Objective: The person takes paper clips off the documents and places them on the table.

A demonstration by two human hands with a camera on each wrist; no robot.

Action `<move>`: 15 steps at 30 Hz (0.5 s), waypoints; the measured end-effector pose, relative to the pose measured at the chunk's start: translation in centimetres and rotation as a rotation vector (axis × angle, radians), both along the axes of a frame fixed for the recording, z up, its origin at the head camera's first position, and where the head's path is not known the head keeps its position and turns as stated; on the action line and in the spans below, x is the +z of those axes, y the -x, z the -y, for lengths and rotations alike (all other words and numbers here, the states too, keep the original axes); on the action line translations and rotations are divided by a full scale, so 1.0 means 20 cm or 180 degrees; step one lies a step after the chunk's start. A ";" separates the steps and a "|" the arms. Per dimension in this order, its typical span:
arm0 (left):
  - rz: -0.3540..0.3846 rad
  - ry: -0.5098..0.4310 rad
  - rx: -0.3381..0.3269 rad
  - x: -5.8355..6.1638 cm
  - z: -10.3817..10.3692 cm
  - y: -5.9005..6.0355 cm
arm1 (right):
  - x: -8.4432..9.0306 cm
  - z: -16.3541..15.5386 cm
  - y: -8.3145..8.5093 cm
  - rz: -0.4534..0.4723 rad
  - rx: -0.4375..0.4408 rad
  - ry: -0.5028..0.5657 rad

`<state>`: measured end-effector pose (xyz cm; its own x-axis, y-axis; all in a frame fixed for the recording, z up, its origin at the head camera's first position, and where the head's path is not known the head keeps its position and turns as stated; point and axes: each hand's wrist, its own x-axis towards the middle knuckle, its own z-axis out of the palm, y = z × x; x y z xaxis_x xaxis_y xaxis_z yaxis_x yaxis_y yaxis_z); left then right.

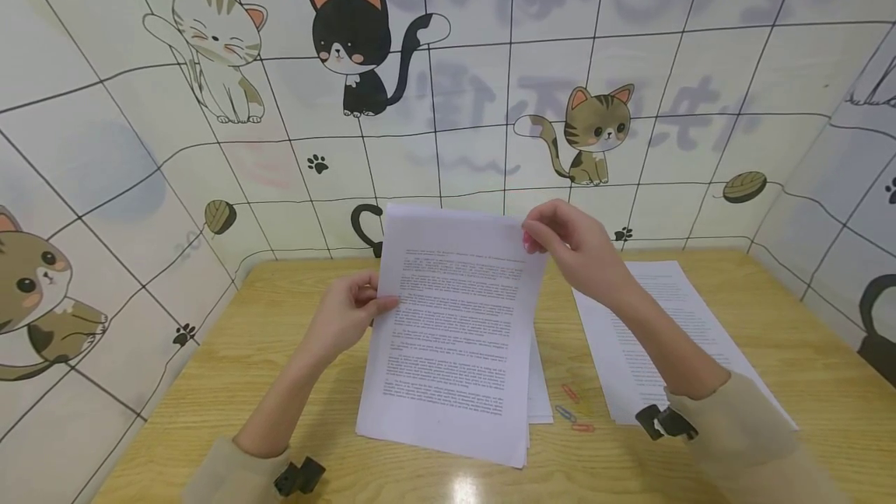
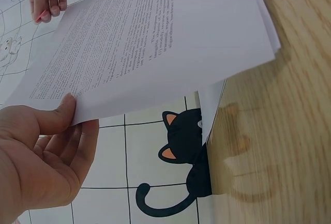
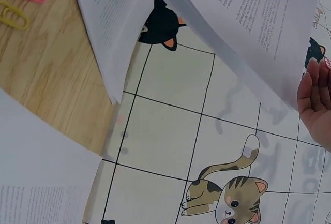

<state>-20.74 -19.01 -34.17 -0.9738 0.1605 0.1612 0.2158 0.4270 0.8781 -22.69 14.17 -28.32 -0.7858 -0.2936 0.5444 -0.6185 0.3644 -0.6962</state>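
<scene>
My left hand (image 1: 348, 309) pinches the left edge of a thin stack of printed sheets (image 1: 455, 333), thumb in front and fingers behind. The stack stands tilted up off the table, its text facing me. At its top right corner, my right hand (image 1: 577, 243) pinches a pinkish-red paper clip (image 1: 530, 239). The left wrist view shows that red clip (image 2: 41, 15) between the right fingertips, beside the far corner of the sheets (image 2: 155, 79). Whether the clip touches the paper is unclear. In the right wrist view the right hand (image 3: 316, 100) is partly cut off at the frame's edge.
More paper (image 1: 540, 391) lies behind the raised sheets. Another printed pile (image 1: 647, 309) rests on the wooden table (image 1: 231, 356) under my right forearm. Loose clips lie between the piles, a blue one (image 1: 564, 414) among them. A cat-patterned wall (image 1: 476, 162) borders the table's back.
</scene>
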 end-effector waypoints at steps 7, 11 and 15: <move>-0.0049 -0.0029 0.0013 -0.01 0.00 0.01 | -0.04 -0.08 -0.02 0.0186 0.0021 -0.0084; -0.0042 -0.0041 0.0018 -0.01 0.00 0.01 | -0.08 -0.12 -0.03 0.0125 0.0009 -0.0209; -0.0030 -0.0049 0.0006 -0.01 0.01 0.01 | -0.11 -0.17 -0.04 0.0130 -0.0015 -0.0339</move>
<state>-20.84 -19.14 -34.36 -0.9725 0.1563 0.1728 0.2233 0.4139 0.8825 -21.93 17.49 -30.44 -0.8083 -0.3443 0.4777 -0.5884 0.4406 -0.6780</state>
